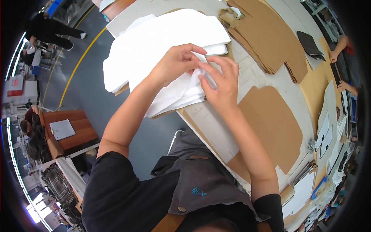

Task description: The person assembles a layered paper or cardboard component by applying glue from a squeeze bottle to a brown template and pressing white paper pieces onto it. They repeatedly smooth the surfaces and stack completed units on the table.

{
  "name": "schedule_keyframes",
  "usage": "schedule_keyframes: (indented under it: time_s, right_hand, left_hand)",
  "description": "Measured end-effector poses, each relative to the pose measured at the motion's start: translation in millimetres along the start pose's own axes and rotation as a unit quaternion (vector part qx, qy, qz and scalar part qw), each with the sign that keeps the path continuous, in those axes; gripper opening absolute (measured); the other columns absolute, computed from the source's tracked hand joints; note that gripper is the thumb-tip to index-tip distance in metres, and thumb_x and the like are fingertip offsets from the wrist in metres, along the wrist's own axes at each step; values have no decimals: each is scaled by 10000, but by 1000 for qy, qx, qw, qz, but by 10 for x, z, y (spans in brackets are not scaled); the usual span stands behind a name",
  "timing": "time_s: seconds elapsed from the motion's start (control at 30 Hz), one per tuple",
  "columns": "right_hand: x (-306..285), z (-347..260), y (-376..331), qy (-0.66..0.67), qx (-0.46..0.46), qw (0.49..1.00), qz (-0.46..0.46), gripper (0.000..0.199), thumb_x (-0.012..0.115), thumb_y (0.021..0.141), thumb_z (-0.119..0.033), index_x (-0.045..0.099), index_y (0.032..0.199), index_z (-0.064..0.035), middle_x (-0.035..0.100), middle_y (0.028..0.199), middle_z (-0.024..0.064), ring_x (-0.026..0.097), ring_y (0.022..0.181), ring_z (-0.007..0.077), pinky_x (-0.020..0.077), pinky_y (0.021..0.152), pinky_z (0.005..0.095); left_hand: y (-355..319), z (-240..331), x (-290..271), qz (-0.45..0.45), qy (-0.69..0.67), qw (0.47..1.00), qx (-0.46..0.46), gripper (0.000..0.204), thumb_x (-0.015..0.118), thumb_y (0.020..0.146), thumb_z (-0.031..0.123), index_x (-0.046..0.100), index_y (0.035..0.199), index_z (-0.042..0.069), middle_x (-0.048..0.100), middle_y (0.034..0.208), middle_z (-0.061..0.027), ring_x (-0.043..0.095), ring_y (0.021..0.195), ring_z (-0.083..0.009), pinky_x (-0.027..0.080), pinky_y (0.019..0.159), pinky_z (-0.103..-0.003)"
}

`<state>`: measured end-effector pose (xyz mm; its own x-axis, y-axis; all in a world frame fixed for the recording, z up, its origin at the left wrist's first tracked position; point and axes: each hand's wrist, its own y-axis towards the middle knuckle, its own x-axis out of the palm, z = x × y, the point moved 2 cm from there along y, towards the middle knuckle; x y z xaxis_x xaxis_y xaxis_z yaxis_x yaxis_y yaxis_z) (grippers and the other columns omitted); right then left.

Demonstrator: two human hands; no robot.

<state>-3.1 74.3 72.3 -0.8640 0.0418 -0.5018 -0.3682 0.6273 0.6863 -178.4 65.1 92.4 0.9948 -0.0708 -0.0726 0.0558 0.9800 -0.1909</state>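
My left hand [176, 63] pinches the raised edge of a thin white sheet [198, 75] between thumb and fingers. Close against it, my right hand [222, 83] curves its thumb and forefinger round the same crumpled edge, its other fingers bent. Whether the sheet is cloth or paper, I cannot tell. Below and beyond my hands lies a thick stack of white cut sheets [154, 44] with curved outlines. Brown card shows under parts of it, and its near end reaches past the table edge.
Brown shaped card pieces [266, 34] are stacked at the far right, near a black folder [311, 45]. A large brown piece [272, 123] lies right of my forearm. Another person's hands [338, 50] are at the right. A clipboard [62, 129] rests on a wooden surface [83, 127] at left.
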Motion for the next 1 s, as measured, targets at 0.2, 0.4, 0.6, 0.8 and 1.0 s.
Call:
schedule_keyframes:
  time_s: [0.2, 0.4, 0.6, 0.8, 1.0]
  right_hand:
    - [82, 99, -76, -54, -90, 993, -60, 221, 748, 731, -30, 677, 937, -69, 638, 1164, 22, 540, 1094, 296, 439, 903, 439]
    - [-163, 72, -163, -5, -106, 979, -175, 167, 726, 775, -73, 675, 933, -64, 654, 1090, 30, 571, 1044, 286, 405, 929, 468]
    - [-41, -151, 20, -21, -88, 985, -146, 218, 727, 788, -99, 723, 1004, -79, 659, 1048, 51, 587, 1023, 259, 412, 955, 466]
    - [337, -850, -228, 212, -238, 891, -323, 296, 726, 788, -100, 729, 1084, -92, 645, 1164, 65, 572, 1136, 282, 459, 996, 453]
    - [104, -311, 78, 161, 54, 986, -4, 344, 768, 811, -124, 731, 1152, -92, 614, 1217, 99, 567, 1146, 270, 445, 995, 426]
  left_hand:
    - [45, 32, -161, 67, 36, 997, 22, 277, 670, 930, 75, 667, 1202, 28, 673, 841, 3, 562, 760, -72, 454, 694, -236]
    - [112, 96, -323, 83, 60, 992, 68, 281, 673, 939, 106, 666, 1213, 46, 666, 888, 5, 559, 802, -66, 446, 700, -234]
    - [220, 131, -276, 10, 52, 992, 112, 296, 654, 945, 69, 649, 1240, 47, 638, 878, 21, 559, 821, -56, 454, 749, -236]
    - [288, 134, -172, -8, 96, 989, 113, 294, 643, 950, 59, 646, 1244, 44, 623, 854, 29, 554, 817, -55, 460, 776, -250]
    - [214, 157, -183, -41, 85, 989, 113, 319, 646, 965, 92, 624, 1280, 48, 629, 859, 24, 563, 827, -58, 472, 776, -261]
